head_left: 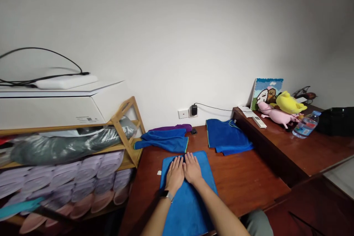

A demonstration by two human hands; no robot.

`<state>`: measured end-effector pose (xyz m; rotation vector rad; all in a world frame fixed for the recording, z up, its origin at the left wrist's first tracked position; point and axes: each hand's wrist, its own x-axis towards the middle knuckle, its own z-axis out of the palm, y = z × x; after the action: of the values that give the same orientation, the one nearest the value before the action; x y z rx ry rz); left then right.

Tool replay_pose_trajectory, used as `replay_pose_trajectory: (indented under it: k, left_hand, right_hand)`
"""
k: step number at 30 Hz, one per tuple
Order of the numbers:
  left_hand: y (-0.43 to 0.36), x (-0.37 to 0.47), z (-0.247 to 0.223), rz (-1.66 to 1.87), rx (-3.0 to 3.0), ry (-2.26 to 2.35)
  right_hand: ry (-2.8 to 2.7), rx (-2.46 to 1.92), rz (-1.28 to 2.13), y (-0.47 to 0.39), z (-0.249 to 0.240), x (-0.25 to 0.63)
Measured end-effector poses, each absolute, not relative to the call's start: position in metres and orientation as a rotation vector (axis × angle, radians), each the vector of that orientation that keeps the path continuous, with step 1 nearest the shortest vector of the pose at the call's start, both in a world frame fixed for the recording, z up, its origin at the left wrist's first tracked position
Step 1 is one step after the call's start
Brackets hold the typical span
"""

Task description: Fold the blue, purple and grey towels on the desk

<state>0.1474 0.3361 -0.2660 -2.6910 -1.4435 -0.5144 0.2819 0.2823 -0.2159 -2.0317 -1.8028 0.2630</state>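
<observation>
A blue towel [188, 210] lies spread on the reddish-brown wooden table [238, 177], its near end running down toward my body. My left hand [175, 174], with a watch [167, 194] on the wrist, rests flat on the towel's upper part. Beside it my right hand [192, 168] presses flat too, thumbs close together and fingers stretched forward. Neither hand grips anything. Behind them sits a crumpled blue cloth [166, 140] with a green edge. A folded darker blue cloth [228, 136] lies farther right, against the wall.
A wooden rack [129, 132] with lilac slippers [88, 169] stands at left, a white box [47, 110] on top. Behind the table are a purple cloth [179, 128] and a plugged-in charger [194, 109]. The raised right surface holds plush toys [279, 114], a bottle [306, 125] and a remote [259, 122].
</observation>
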Motion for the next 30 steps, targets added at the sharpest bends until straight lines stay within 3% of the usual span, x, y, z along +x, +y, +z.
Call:
replay_pose_trajectory:
  k: [8,13,17,22,25,30]
  left_hand:
    - [0.367,0.128,-0.285,-0.514,-2.533,-1.696]
    - [0.367,0.112,-0.279,-0.555,-2.516,-1.73]
    - [0.333,0.115,-0.275,-0.615,-2.563,-1.632]
    - [0.255,0.123,-0.299,-0.707,-2.736,-1.285]
    - [0.235,0.108,-0.313,-0.646,-2.696,-1.348]
    - [0.247,0.055,-0.31,-0.612,-2.612,-1.51]
  right_hand:
    - [-1.721,-2.224,0.307,0.291,-0.239,0.327]
    - [-1.638,-2.394,0.342,0.276,-0.222,0.366]
    - [-1.651,-2.277,0.236,0.252,-0.209,0.342]
    - [-1.818,-1.89,0.213,0.21,-0.23,0.27]
    - [-1.832,-1.943,0.289,0.192,-0.244,0.26]
    - [-1.76,-2.222,0.319,0.175,-0.236,0.316]
